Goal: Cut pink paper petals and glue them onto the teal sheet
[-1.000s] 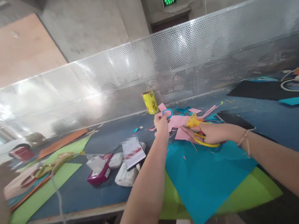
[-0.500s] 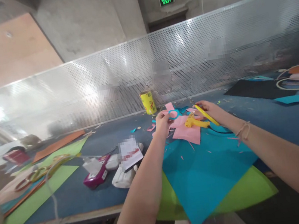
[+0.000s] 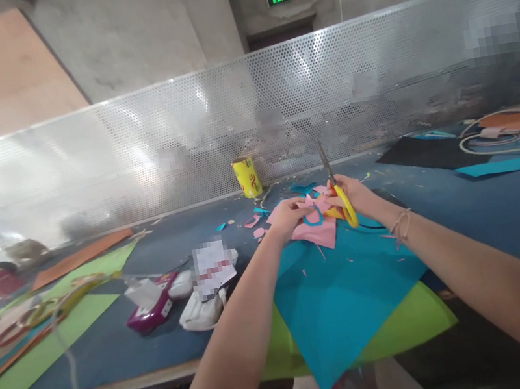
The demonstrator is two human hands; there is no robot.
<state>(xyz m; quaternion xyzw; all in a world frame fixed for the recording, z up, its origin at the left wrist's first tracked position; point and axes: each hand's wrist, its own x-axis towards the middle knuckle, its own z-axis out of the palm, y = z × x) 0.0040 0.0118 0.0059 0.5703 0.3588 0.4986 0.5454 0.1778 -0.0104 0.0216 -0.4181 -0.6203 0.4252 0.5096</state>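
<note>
1. The left hand [image 3: 287, 213] is found with its fingers pinched together on a blue paper ring [image 3: 313, 216]; the ring is held low over the pink paper scraps [image 3: 321, 232], at the far corner of the blue sheet [image 3: 338, 287].
2. The right hand [image 3: 357, 195] is found clamped on the yellow-handled scissors [image 3: 345, 206]; the blades are pointed upward and appear closed; the handles are just beside the ring, and contact between them cannot be confirmed.
3. Both hands are met over the middle of the counter [image 3: 466, 221]; a green sheet [image 3: 409, 328] is noted beneath the blue one, both overhanging the near edge.
4. It is judged that clean work on so thin a ring calls for the blades to be lowered and opened before the paper is met; the ring is best fed into the throat of the blades, not the tips.
5. It is judged that the ring is better turned by the left hand than chased with the scissors; the pinch is best kept close to the cutting line, with the fingertips clear of the blades.
6. Flimsy paper is likely to buckle if gripped hard; a light hold is advised.
7. A yellow can [image 3: 247, 177] and a magenta tissue pack [image 3: 152, 307] are noted well apart from the hands.
</note>
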